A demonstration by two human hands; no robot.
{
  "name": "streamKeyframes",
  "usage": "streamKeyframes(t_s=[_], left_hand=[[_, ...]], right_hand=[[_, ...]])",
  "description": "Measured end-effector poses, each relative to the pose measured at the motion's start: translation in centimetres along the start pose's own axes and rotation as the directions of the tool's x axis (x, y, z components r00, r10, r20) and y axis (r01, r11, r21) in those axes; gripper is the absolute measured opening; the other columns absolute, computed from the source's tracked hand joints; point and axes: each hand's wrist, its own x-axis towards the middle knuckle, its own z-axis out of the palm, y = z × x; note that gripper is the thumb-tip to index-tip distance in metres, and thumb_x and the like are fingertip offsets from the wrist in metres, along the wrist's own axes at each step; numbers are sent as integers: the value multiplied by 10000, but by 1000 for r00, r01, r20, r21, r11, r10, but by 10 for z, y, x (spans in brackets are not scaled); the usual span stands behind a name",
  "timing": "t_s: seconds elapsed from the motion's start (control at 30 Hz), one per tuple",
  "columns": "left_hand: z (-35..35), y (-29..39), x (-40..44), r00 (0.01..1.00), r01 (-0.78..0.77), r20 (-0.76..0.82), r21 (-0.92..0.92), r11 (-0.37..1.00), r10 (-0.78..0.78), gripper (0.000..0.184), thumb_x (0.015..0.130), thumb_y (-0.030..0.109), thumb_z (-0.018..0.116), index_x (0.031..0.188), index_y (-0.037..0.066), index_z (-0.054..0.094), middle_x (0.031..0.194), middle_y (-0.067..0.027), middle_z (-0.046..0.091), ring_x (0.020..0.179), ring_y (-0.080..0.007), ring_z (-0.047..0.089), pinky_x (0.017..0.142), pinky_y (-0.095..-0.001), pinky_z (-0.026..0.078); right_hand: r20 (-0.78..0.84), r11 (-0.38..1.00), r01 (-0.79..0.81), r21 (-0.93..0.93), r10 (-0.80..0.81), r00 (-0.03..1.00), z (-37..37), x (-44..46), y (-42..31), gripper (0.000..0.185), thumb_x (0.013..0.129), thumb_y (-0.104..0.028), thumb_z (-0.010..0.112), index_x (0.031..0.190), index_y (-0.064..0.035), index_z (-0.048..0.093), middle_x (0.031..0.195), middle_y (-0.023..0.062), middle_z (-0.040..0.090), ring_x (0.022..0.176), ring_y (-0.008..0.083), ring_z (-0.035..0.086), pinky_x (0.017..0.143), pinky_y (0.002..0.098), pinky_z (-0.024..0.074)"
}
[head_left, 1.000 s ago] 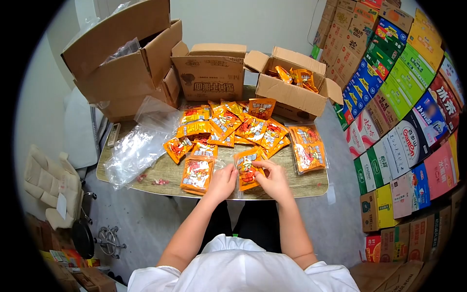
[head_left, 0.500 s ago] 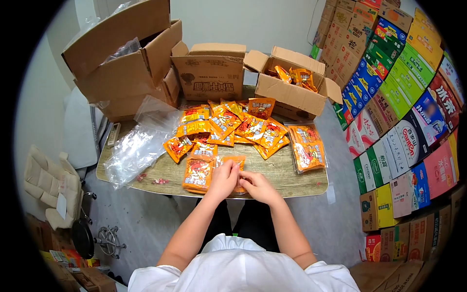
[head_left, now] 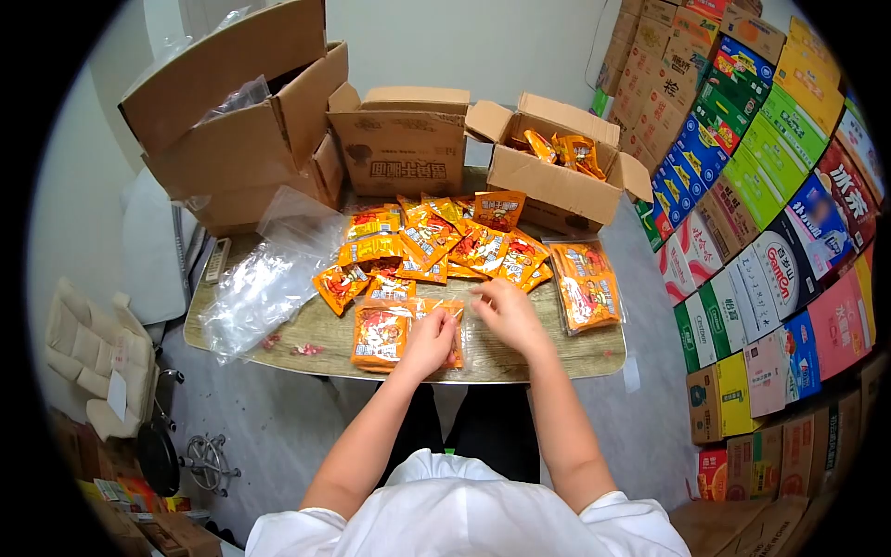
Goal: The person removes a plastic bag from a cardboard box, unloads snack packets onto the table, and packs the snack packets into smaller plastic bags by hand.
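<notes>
Near the front edge of the table lies a clear plastic bag (head_left: 379, 332) with orange snack packets in it. My left hand (head_left: 431, 342) is closed at the bag's right side, pinching its plastic. Just right of the bag, my right hand (head_left: 506, 314) is raised over the table with its fingers loosely apart and nothing visible in them. Beyond both hands spreads a heap of loose orange packets (head_left: 432, 237). A second filled clear bag (head_left: 587, 288) of orange packets lies at the table's right end.
Empty clear bags (head_left: 264, 292) lie on the left of the wooden table (head_left: 501, 362), beside a calculator (head_left: 218, 260). Along the back stand a large carton (head_left: 223, 158), a middle carton (head_left: 399, 153) and an open carton (head_left: 548, 181) holding packets. Stacked boxes (head_left: 761, 269) line the right.
My right hand has moved away from my left hand and the bag, up and to the right, and its fingers have loosened. My left hand stays on the bag.
</notes>
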Motion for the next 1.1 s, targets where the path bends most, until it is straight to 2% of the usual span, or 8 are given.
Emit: streamKeyframes(t_s=[0.2, 0.27, 0.43, 0.57, 0.67, 0.73, 1.0, 1.1], left_hand=[[-2, -2, 6, 1000, 0, -12, 77, 997, 1, 231, 1004, 170, 454, 827, 25, 489, 614, -42, 562, 436, -115, 555, 394, -251, 443], [-6, 1, 7, 995, 94, -3, -63, 994, -95, 246, 1003, 193, 452, 836, 21, 506, 622, -56, 582, 457, -133, 598, 403, -261, 460], [-12, -1, 11, 990, 131, -27, -119, 984, -135, 249, 1006, 177, 442, 821, 20, 495, 619, -50, 572, 450, -120, 583, 394, -241, 454], [-10, -6, 11, 995, 88, -26, -156, 984, -93, 240, 1004, 165, 446, 821, 16, 491, 626, -49, 573, 455, -112, 577, 397, -239, 450], [-9, -4, 9, 995, 91, -35, -144, 985, -97, 237, 1003, 163, 449, 823, 14, 489, 624, -48, 570, 457, -109, 573, 403, -239, 447], [-9, -4, 10, 995, 89, -33, -140, 986, -95, 236, 1002, 164, 451, 824, 14, 490, 625, -50, 572, 457, -111, 574, 405, -240, 447], [-10, -2, 7, 996, 89, -12, -96, 991, -91, 239, 1001, 174, 454, 826, 15, 496, 625, -57, 582, 460, -115, 581, 407, -243, 449], [-9, -4, 8, 995, 94, -20, -121, 988, -97, 251, 1004, 185, 451, 822, 18, 497, 617, -53, 578, 454, -112, 574, 405, -240, 444]], right_hand=[[-317, 995, 34, -99, -63, 946, -4, 55, 43, 443, 794, -168, 685, 1190, 6, 593, 1090, 213, 614, 1011, 358, 599, 891, 431, 476], [-432, 987, -54, -149, -16, 902, 0, 73, 56, 555, 787, -189, 710, 1258, 31, 514, 1191, 217, 581, 1136, 356, 553, 983, 404, 434], [-410, 976, -194, -96, 139, 901, 12, 103, 79, 715, 733, -215, 767, 1325, 21, 444, 1225, 227, 573, 1173, 376, 522, 1022, 420, 404], [-515, 960, -202, -193, 76, 854, 16, 103, 74, 624, 722, -235, 779, 1248, -1, 538, 1151, 207, 616, 1047, 355, 589, 933, 411, 461], [-347, 976, -216, -25, 194, 918, 13, 105, 72, 429, 722, -209, 769, 1075, -19, 618, 1058, 193, 633, 1009, 358, 598, 910, 432, 468], [-384, 983, -177, -57, 142, 912, 14, 103, 72, 304, 701, -217, 789, 842, -9, 617, 915, 151, 651, 797, 302, 638, 733, 386, 502], [-376, 988, -117, 104, 148, 915, -13, 46, 46, 325, 813, -38, 633, 1110, -50, 502, 1025, 145, 622, 993, 281, 623, 860, 367, 484], [-313, 967, 81, 240, -2, 950, -18, 17, 66, 335, 830, 54, 517, 1145, -16, 604, 1085, 148, 673, 1043, 267, 638, 941, 334, 468]])
